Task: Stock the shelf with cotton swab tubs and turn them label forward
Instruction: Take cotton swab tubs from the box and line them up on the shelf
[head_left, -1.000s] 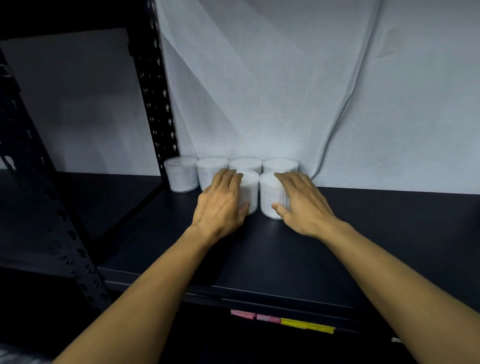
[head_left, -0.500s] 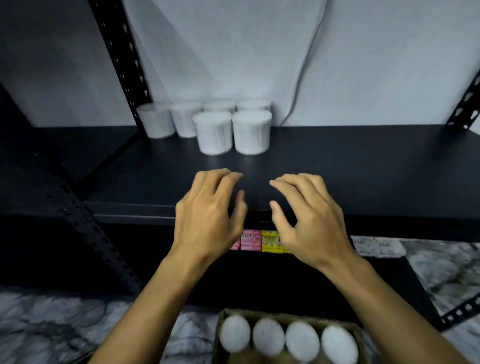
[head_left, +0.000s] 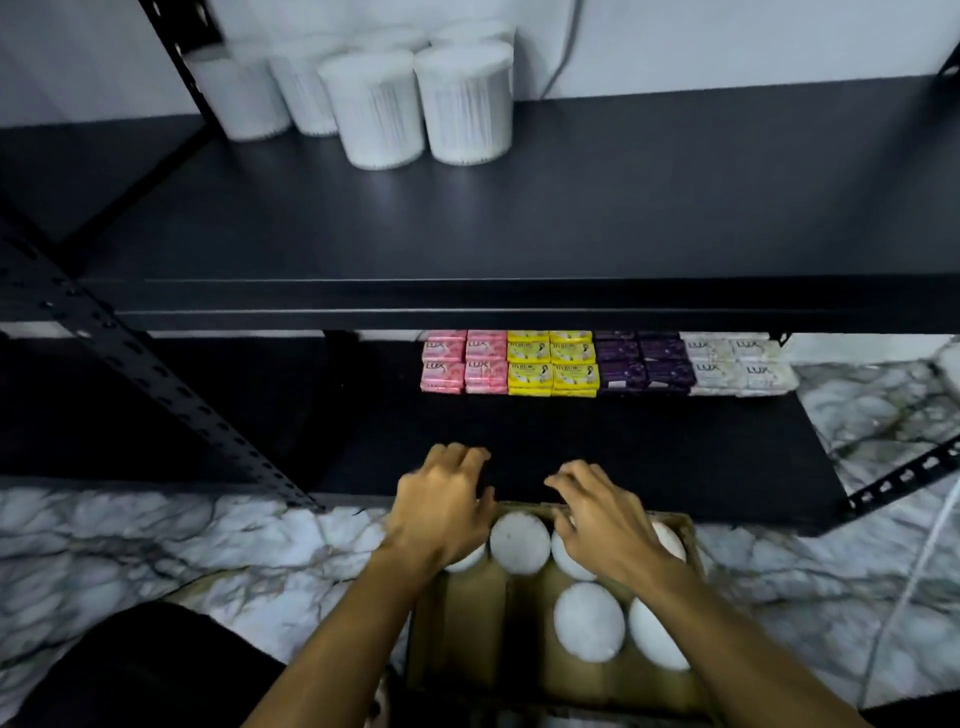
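Several white cotton swab tubs (head_left: 465, 104) stand grouped at the back left of the black shelf (head_left: 519, 228). A cardboard box (head_left: 467, 639) on the floor holds more tubs (head_left: 588, 621), seen from above as white round lids. My left hand (head_left: 441, 506) hovers over the box's far left tub, fingers loosely curled, holding nothing. My right hand (head_left: 605, 519) is over the far row of tubs, fingers bent and spread; it covers one tub partly. No label is readable on any tub.
Pink, yellow, purple and white soap packs (head_left: 571, 364) are lined up on the lower shelf (head_left: 623, 457). A perforated black upright (head_left: 156, 374) slants at the left. Marble-patterned floor (head_left: 130, 545) surrounds the box. A white cable (head_left: 563, 47) runs down the wall.
Both hands left the two front tubs on the shelf and came down to the box on the floor. The view tilted downward with them.
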